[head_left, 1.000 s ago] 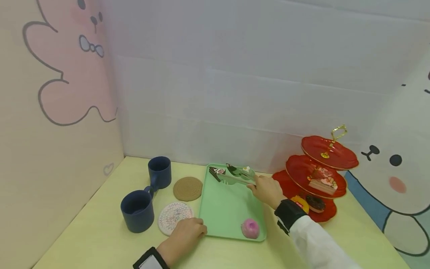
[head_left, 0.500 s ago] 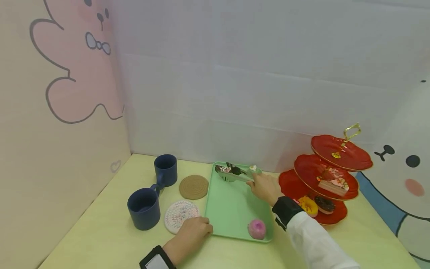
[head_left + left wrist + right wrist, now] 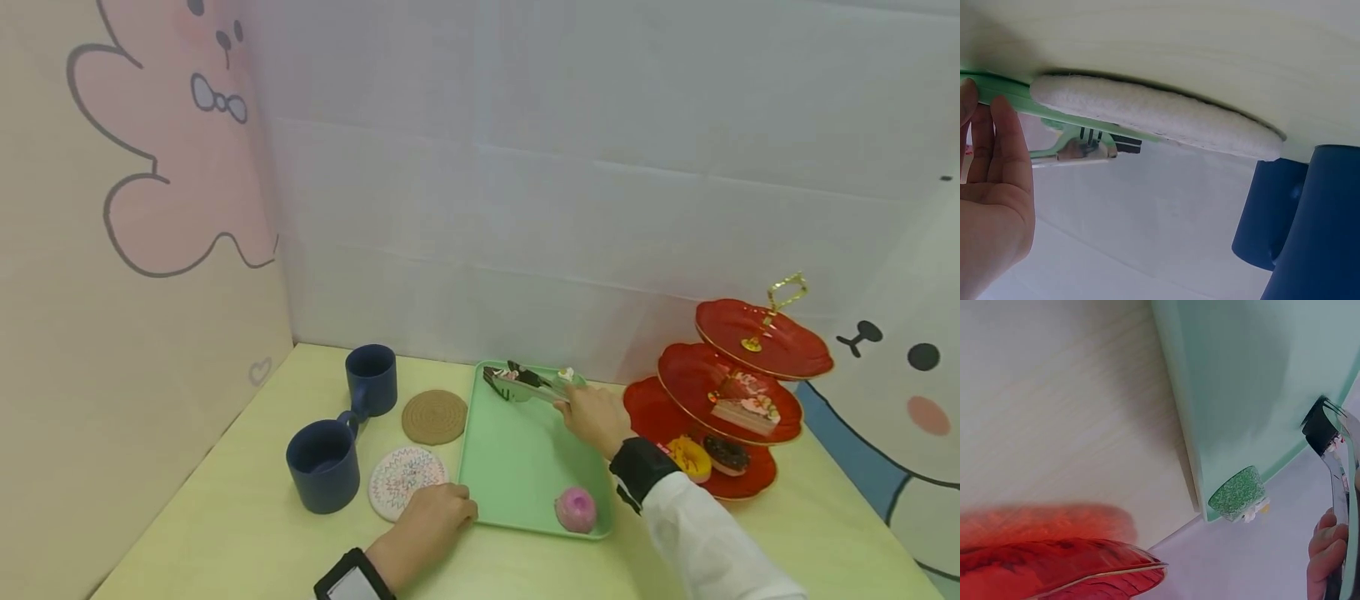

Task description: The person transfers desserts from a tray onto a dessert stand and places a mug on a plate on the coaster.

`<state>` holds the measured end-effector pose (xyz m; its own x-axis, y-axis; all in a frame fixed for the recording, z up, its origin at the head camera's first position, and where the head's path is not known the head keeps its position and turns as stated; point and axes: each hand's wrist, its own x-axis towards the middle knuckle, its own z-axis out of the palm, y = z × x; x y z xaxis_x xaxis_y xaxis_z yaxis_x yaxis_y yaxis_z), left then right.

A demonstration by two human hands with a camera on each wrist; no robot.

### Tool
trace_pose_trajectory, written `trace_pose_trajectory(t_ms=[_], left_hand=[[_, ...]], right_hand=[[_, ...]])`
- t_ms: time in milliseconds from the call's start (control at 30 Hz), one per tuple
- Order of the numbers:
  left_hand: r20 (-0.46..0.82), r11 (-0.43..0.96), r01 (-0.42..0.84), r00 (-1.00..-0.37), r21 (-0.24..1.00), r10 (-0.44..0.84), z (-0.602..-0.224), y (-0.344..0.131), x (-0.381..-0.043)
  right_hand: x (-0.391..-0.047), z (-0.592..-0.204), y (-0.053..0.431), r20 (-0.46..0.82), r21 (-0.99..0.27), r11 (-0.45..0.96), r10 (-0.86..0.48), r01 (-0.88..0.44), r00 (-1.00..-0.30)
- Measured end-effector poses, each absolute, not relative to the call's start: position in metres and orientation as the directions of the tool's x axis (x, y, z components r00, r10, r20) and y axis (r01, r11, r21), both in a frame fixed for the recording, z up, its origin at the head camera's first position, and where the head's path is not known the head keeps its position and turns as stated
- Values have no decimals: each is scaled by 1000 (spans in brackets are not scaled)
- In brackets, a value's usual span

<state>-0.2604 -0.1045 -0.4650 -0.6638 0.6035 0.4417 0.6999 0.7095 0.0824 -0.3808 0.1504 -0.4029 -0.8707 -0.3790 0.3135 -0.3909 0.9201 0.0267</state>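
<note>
My right hand grips a pair of tongs over the far part of the green tray. The tongs' ends lie on either side of a dark cake piece with a pink-and-white topping, near the tray's far left corner. In the right wrist view the curled fingers show at the edge, around the tongs' handle. My left hand holds the tray's near left corner; in the left wrist view thumb and fingers pinch its rim. A pink round cake sits in the near right corner.
A small green cake with white topping sits in the tray's far right corner. Left of the tray lie a tan coaster and a white speckled coaster, then two blue mugs. Right stands a red tiered stand with cake slices and doughnuts.
The tongs' arms have come closer together around the dark cake piece, which has shifted slightly. The left hand stays at the tray corner. The head view has swung a little left.
</note>
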Motion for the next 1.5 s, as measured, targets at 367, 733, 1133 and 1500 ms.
trace_pose_trajectory(t_ms=[367, 733, 1133, 1500], left_hand=[[415, 703, 699, -683, 133, 601, -461, -106, -259], [457, 696, 705, -668, 137, 587, -469, -109, -262], [433, 706, 686, -698, 176, 570, -467, -109, -261], [451, 701, 691, -690, 178, 566, -465, -107, -262]], right_hand=[[-351, -372, 175, 364, -13, 954, -275, -300, -890], [-310, -326, 213, 268, -39, 984, -157, -173, -951], [-272, -299, 249, 275, -16, 996, -80, -88, -958], [-243, -291, 281, 298, 1, 1000, 3, 3, -955]])
